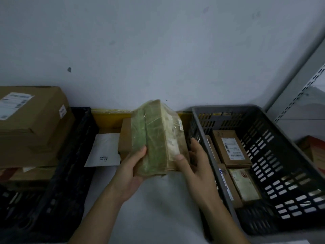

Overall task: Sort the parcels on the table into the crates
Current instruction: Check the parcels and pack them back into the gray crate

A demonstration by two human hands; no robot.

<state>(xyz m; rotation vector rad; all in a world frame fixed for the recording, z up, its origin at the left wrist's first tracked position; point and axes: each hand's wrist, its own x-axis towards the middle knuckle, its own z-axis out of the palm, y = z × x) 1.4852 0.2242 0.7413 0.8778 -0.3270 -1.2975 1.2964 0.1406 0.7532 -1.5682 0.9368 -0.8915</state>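
I hold a cardboard parcel wrapped in green-tinted tape (155,136) above the middle of the table, tilted up on end. My left hand (131,170) grips its lower left side and my right hand (195,162) holds its lower right edge. Behind it a brown box (125,138) and a white mailer bag (103,150) lie on the table. A grey crate (281,138) on the right holds several small labelled boxes (230,148). A black crate (70,164) on the left holds a large brown box (33,118) stacked on others.
A white wall stands close behind the table, with a yellow strip (109,115) along its base. A perforated metal shelf upright (302,92) rises at the right, and a red-brown carton (314,152) sits beyond the grey crate. The pale table surface (158,208) shows between the crates.
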